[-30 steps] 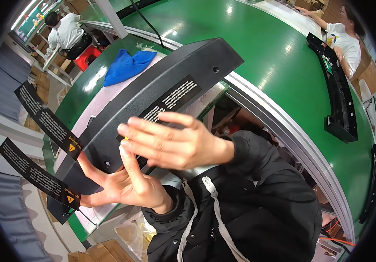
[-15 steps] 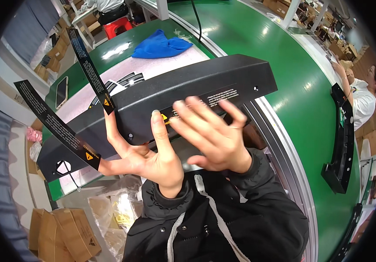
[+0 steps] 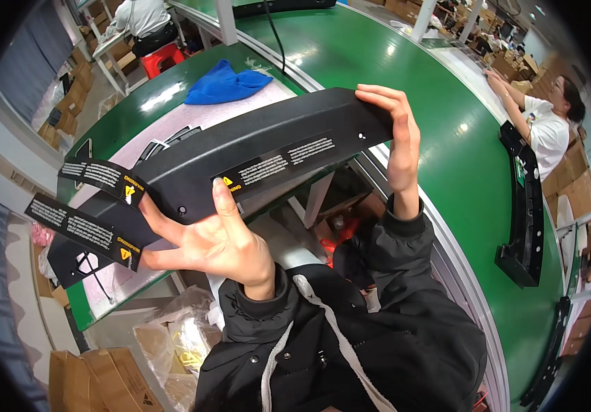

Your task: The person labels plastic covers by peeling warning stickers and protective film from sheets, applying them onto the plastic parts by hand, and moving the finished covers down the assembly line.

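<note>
A long black housing lies tilted across the corner of the workbench in front of me. On its near side sits a black warning label with white print and a yellow triangle. My left hand has its fingers spread, and its thumb tip touches the left end of that label. Two more warning labels, an upper one and a lower one, cling to its fingertips and stick out over the housing's left part. My right hand wraps round the housing's right end, fingers over the top edge.
Behind the housing lie a blue cloth and several label strips. A green conveyor curves along the right, bearing another black housing beside a co-worker. At lower left are plastic bags and a cardboard box.
My right hand has moved from over the label to the housing's right end and gripped it. The labels on my left fingertips have swung lower and flatter. The view has shifted slightly.
</note>
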A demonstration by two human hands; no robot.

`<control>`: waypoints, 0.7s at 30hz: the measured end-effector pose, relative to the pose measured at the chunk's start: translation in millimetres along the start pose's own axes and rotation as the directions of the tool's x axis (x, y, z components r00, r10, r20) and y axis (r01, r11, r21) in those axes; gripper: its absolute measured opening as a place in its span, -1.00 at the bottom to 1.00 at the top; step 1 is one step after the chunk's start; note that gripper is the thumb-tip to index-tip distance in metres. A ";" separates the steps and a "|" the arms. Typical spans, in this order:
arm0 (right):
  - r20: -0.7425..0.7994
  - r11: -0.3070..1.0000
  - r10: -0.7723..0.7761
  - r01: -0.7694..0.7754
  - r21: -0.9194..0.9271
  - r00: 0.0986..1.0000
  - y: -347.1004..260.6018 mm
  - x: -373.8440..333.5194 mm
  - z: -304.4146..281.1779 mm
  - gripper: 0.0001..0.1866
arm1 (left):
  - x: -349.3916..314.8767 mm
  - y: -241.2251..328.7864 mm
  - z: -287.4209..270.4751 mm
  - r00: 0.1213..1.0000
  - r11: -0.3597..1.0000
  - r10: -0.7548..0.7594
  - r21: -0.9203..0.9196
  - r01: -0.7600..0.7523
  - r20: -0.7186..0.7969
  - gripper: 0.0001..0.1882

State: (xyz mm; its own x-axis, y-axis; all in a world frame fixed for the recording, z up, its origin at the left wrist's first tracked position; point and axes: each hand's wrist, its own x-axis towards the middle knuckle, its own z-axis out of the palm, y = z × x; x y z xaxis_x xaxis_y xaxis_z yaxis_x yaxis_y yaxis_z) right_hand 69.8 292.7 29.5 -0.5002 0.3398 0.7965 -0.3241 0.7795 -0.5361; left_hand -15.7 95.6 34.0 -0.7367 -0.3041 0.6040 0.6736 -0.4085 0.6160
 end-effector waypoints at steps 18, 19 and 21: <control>0.171 0.987 -0.119 0.098 0.124 0.978 -27.8 -30.7 -67.1 -0.69 | -17.2 25.1 4.6 0.871 0.858 0.077 -0.477 0.190 0.485 0.09; 0.056 0.980 -0.167 0.159 0.119 0.984 -27.6 -38.5 -79.8 -0.68 | -21.7 18.3 9.8 0.832 0.854 0.045 -0.454 0.255 0.553 0.08; -0.059 0.972 -0.217 0.222 0.078 0.974 -38.6 -54.9 -105.9 -0.66 | -29.7 7.2 14.2 0.765 0.835 0.006 -0.424 0.350 0.644 0.06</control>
State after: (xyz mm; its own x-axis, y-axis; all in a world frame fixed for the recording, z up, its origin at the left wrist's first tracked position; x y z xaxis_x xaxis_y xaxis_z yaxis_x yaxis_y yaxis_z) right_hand 194.8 299.7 36.0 -0.3692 0.1930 0.9091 -0.4883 0.7920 -0.3665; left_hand 11.8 113.9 27.7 -0.5214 0.3189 0.7915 0.2791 -0.8128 0.5114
